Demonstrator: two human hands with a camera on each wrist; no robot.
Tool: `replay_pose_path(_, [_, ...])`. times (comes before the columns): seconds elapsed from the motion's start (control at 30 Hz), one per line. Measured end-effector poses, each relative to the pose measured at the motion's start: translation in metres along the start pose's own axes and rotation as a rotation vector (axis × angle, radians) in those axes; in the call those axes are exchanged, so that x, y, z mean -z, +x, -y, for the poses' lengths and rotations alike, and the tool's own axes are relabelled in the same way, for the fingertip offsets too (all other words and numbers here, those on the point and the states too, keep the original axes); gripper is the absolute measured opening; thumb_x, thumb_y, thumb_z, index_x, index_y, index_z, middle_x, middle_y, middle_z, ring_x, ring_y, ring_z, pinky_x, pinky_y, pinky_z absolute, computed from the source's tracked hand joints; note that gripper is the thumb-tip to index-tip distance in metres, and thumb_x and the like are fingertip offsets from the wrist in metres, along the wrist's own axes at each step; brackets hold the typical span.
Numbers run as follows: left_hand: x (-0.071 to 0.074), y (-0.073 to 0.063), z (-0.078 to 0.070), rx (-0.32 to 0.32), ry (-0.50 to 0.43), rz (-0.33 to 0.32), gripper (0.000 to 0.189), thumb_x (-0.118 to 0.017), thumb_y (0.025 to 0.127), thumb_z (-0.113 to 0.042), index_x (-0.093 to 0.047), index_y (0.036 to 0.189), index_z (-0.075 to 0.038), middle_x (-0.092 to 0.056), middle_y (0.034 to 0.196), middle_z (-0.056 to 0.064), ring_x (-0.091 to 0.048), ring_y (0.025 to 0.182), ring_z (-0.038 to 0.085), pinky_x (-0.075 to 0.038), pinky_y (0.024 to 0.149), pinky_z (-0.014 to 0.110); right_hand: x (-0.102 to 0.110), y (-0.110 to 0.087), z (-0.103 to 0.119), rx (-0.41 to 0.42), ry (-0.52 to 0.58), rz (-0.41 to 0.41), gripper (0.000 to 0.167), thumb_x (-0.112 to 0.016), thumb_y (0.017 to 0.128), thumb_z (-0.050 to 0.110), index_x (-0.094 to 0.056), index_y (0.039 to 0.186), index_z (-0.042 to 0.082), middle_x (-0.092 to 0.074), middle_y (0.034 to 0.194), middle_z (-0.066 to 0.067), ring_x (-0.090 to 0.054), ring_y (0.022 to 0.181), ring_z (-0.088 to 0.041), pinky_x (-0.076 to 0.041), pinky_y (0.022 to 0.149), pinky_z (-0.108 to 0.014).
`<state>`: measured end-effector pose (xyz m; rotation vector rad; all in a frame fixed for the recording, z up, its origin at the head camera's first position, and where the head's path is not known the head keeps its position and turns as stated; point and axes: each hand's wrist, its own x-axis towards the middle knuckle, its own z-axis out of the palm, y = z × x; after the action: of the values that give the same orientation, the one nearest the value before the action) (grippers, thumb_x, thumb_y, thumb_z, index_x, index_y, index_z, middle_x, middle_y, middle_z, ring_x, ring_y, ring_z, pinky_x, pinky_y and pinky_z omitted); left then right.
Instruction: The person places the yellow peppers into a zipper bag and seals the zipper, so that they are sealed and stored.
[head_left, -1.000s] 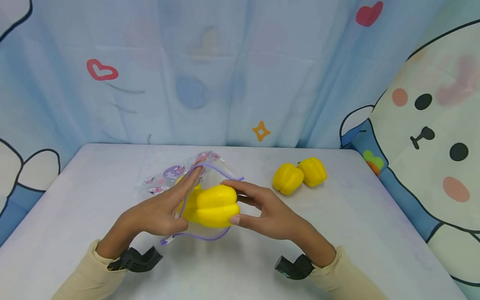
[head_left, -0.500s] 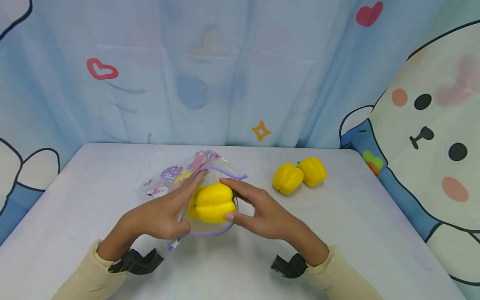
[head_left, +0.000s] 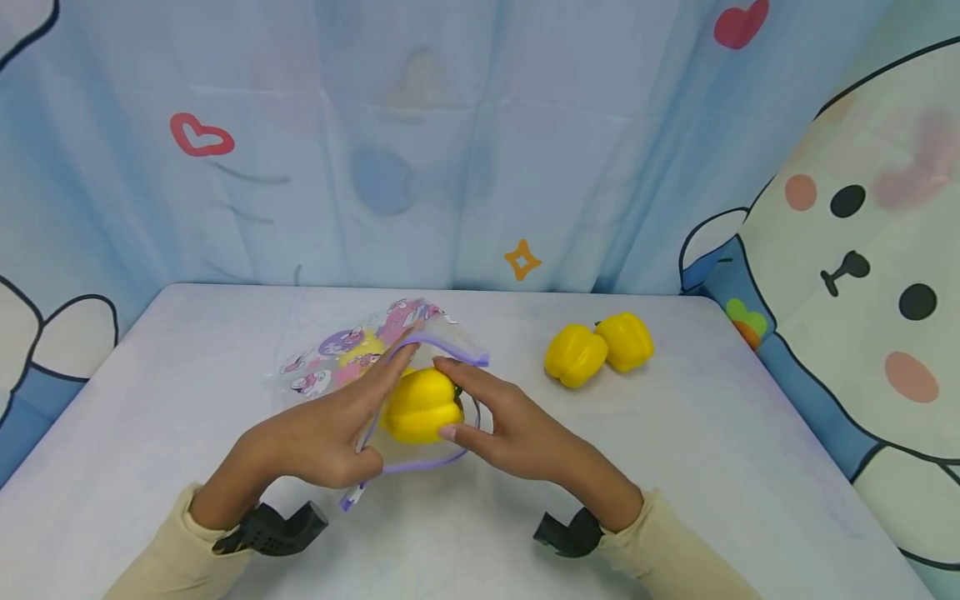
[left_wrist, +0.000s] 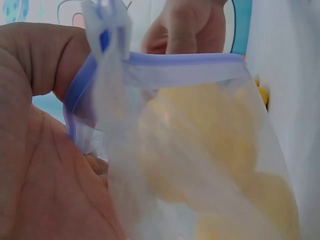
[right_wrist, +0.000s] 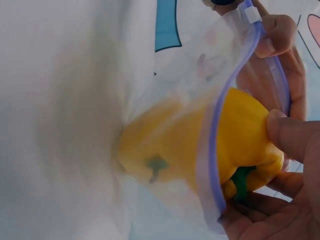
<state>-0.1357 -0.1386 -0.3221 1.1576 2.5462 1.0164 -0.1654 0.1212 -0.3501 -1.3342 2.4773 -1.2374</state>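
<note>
The left hand [head_left: 322, 429] has its thumb bent over the near edge of a clear zip bag [head_left: 311, 377], its fingers stretched out along the far side of the mouth, so that the purple rim [head_left: 427, 463] stands spread between thumb and fingers. The right hand [head_left: 525, 421] is partly closed, its thumb on the near side of a yellow pepper [head_left: 422, 406] and its fingers on the far side, gripping it. That pepper sits in the bag's mouth: in the right wrist view the rim runs across it, part lies inside, and the end with the green stem [right_wrist: 241, 182] sticks out toward the right palm. Through the film just behind it, another pepper [right_wrist: 165, 145] shows, its stem blurred. A white slider [right_wrist: 253, 14] sits on the rim near the left thumb. The bag's body, printed with pink and purple figures, lies on the white desk [head_left: 712, 450] beyond the left hand. Both wrists carry black devices [head_left: 277, 530] beside beige sleeves [head_left: 172, 550]. Farther back to the right, two yellow peppers [head_left: 576, 355] rest close together on the desk. Behind hangs a light blue curtain [head_left: 450, 125] with hearts, a star and a large cartoon animal [head_left: 840, 333].
</note>
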Motion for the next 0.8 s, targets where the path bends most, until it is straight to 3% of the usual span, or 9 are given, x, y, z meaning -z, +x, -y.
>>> replay_pose_path(0.33, [0.0032, -0.0015, -0.001, 0.014, -0.01, 0.002, 0.107, -0.056, 0.071, -0.005, 0.011, 0.155, -0.01, 0.016, 0.16, 0.001, 0.003, 0.147, 0.021, -0.013, 0.114, 0.054, -0.0018, 0.0004, -0.0034, 0.007, -0.121, -0.018, 0.063, -0.064, 0.093, 0.012, -0.036, 0.149, 0.003, -0.033, 0.155, -0.006, -0.031, 0.141, -0.02, -0.031, 0.11, -0.038])
replay_pose_path(0.7, [0.0066, -0.0032, 0.0008, 0.015, -0.014, -0.026, 0.108, -0.057, 0.071, -0.005, 0.01, 0.155, -0.01, 0.01, 0.162, 0.002, -0.003, 0.147, 0.024, -0.016, 0.113, 0.054, -0.0017, -0.0011, -0.0005, 0.03, -0.17, -0.072, 0.06, -0.062, 0.095, 0.011, -0.038, 0.149, 0.007, -0.033, 0.155, -0.008, -0.032, 0.14, -0.021, -0.035, 0.107, -0.039])
replay_pose_path(0.8, [0.0063, -0.0019, 0.0018, 0.019, -0.019, -0.026, 0.108, -0.058, 0.071, -0.005, 0.01, 0.155, -0.011, 0.009, 0.162, 0.003, -0.004, 0.147, 0.025, -0.017, 0.112, 0.055, -0.0018, -0.0017, 0.0039, -0.002, -0.167, -0.055, 0.057, -0.061, 0.095, 0.014, -0.041, 0.148, 0.009, -0.031, 0.156, -0.005, -0.031, 0.141, -0.02, -0.043, 0.101, -0.037])
